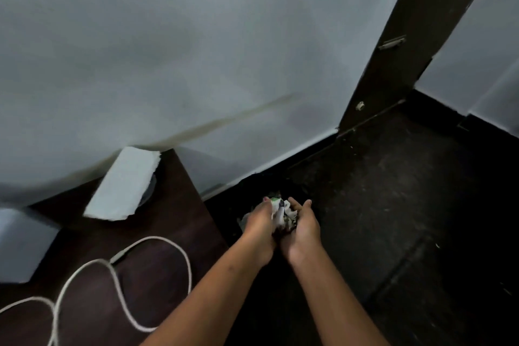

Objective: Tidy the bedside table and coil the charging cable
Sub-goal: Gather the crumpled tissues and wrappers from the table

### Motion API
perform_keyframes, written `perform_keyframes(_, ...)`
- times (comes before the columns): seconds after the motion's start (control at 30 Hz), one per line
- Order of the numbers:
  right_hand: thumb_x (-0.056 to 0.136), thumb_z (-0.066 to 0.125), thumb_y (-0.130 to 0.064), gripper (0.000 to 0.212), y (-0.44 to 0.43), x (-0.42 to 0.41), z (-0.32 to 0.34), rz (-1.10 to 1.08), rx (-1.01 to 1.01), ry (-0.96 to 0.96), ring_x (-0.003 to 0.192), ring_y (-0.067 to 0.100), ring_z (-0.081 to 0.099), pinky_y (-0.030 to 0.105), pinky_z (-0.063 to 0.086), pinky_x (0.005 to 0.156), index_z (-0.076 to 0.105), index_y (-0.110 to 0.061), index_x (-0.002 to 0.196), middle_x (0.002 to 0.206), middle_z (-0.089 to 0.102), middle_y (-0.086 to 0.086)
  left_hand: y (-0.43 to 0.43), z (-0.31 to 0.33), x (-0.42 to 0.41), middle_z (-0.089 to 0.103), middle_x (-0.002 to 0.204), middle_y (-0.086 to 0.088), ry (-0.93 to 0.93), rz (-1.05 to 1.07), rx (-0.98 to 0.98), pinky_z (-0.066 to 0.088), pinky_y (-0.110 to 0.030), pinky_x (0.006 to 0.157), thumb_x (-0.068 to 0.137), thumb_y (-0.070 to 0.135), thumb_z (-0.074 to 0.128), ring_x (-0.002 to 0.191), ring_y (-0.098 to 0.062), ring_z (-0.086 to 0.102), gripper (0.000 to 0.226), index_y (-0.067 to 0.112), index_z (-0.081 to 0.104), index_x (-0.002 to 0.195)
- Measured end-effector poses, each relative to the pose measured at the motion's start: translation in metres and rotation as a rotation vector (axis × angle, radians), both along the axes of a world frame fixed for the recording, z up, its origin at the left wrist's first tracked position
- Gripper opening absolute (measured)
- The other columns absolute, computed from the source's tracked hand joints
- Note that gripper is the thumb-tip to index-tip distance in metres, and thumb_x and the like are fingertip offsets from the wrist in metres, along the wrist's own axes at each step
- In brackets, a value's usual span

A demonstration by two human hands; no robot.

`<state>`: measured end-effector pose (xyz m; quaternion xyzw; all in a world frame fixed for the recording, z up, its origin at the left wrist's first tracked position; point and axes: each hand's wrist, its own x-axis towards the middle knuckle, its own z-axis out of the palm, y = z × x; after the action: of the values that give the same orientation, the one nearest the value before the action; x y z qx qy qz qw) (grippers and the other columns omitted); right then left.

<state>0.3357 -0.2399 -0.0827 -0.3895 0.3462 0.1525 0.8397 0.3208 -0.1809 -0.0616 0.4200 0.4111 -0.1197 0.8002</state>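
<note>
Head view: both arms reach forward and down past the right edge of the table (174, 233), over dark floor (393, 219) near the wall (196, 64). Left hand (259, 229) and right hand (302, 229) are cupped together, palms facing, gripping a wad of crumpled paper (280, 212) between them; fingers curl round it, white and green scraps showing at the top. Step in hand, by my reading: clearing rubbish off the table for disposal. A dark shape lies under the hands, possibly a bin or bag, too dim to tell. Next move would call for parting the hands over whatever receives the scraps, low enough that none scatter. Cable (123, 258) lies uncoiled in loose loops on the table top, left of the arms, apart from both hands; coiling not yet begun. White box (120, 185) leans near the table's back edge against the wall. Wrists roughly level, forearms converging.
</note>
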Motion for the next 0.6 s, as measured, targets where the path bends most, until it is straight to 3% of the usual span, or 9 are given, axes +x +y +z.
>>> perform_keyframes(0.1, 0.098, 0.026, -0.047, 0.055, -0.012, 0.018, -0.026, 0.028, 0.028, 0.049, 0.112, 0.038, 0.056, 0.051, 0.04, 0.103, 0.055, -0.007, 0.121, 0.119, 0.061, 0.022, -0.007, -0.012, 0.022, 0.065, 0.108, -0.022, 0.036, 0.022, -0.05, 0.046, -0.046, 0.1, 0.097, 0.03, 0.041, 0.103, -0.036, 0.062, 0.04, -0.002, 0.06, 0.111)
perform_keyframes(0.2, 0.098, 0.027, -0.047, 0.054, -0.023, 0.03, -0.047, -0.027, 0.068, 0.068, 0.123, 0.039, 0.048, 0.05, 0.039, 0.101, 0.049, -0.005, 0.125, 0.132, 0.052, 0.023, -0.014, -0.029, 0.032, 0.062, 0.116, -0.023, 0.03, -0.008, -0.102, 0.046, -0.043, 0.097, 0.097, 0.032, 0.035, 0.105, -0.034, 0.06, 0.045, -0.003, 0.057, 0.115)
perform_keyframes(0.3, 0.098, 0.029, -0.045, 0.049, -0.032, 0.035, -0.064, -0.052, 0.092, 0.108, 0.122, 0.04, 0.048, 0.051, 0.04, 0.094, 0.052, -0.004, 0.111, 0.121, 0.054, 0.024, -0.017, -0.038, 0.033, 0.063, 0.116, -0.018, 0.016, -0.014, -0.079, 0.047, -0.032, 0.077, 0.098, 0.037, 0.031, 0.095, -0.026, 0.06, 0.05, 0.0, 0.053, 0.124)
perform_keyframes(0.4, 0.098, 0.03, -0.038, 0.05, -0.035, 0.031, -0.07, -0.019, 0.084, 0.162, 0.122, 0.044, 0.045, 0.055, 0.041, 0.089, 0.04, -0.005, 0.133, 0.1, 0.055, 0.023, -0.015, -0.035, 0.027, 0.066, 0.09, -0.009, 0.013, -0.025, -0.029, 0.045, -0.026, 0.059, 0.098, 0.041, 0.029, 0.074, -0.019, 0.06, 0.052, 0.003, 0.049, 0.129)
perform_keyframes(0.47, 0.097, 0.03, -0.037, 0.052, -0.035, 0.026, -0.067, 0.004, 0.095, 0.178, 0.126, 0.045, 0.041, 0.057, 0.036, 0.098, 0.035, -0.006, 0.139, 0.124, 0.05, 0.028, -0.011, -0.033, 0.023, 0.069, 0.082, -0.005, 0.019, -0.015, -0.029, 0.047, -0.023, 0.052, 0.097, 0.045, 0.027, 0.064, -0.014, 0.062, 0.054, 0.009, 0.043, 0.133)
perform_keyframes(0.5, 0.097, 0.029, -0.037, 0.053, -0.034, 0.024, -0.063, 0.005, 0.101, 0.184, 0.129, 0.045, 0.038, 0.057, 0.033, 0.102, 0.033, -0.006, 0.14, 0.136, 0.043, 0.027, -0.01, -0.03, 0.021, 0.067, 0.083, -0.003, 0.014, -0.017, -0.019, 0.048, -0.023, 0.056, 0.097, 0.046, 0.026, 0.067, -0.013, 0.062, 0.056, 0.007, 0.042, 0.134)
perform_keyframes(0.53, 0.096, 0.029, -0.037, 0.055, -0.035, 0.021, -0.057, 0.004, 0.104, 0.185, 0.131, 0.043, 0.036, 0.056, 0.03, 0.105, 0.031, -0.006, 0.141, 0.143, 0.037, 0.025, -0.008, -0.028, 0.017, 0.063, 0.081, 0.002, 0.014, -0.013, -0.005, 0.049, -0.022, 0.063, 0.097, 0.047, 0.026, 0.073, -0.011, 0.063, 0.055, 0.007, 0.047, 0.129)
perform_keyframes(0.6, 0.096, 0.028, -0.039, 0.057, -0.036, 0.013, -0.04, -0.003, 0.11, 0.179, 0.132, 0.039, 0.036, 0.053, 0.029, 0.108, 0.03, -0.003, 0.141, 0.145, 0.036, 0.023, -0.005, -0.017, 0.007, 0.059, 0.069, 0.007, 0.016, 0.006, -0.009, 0.049, -0.017, 0.063, 0.097, 0.048, 0.023, 0.067, -0.003, 0.063, 0.048, 0.014, 0.056, 0.094)
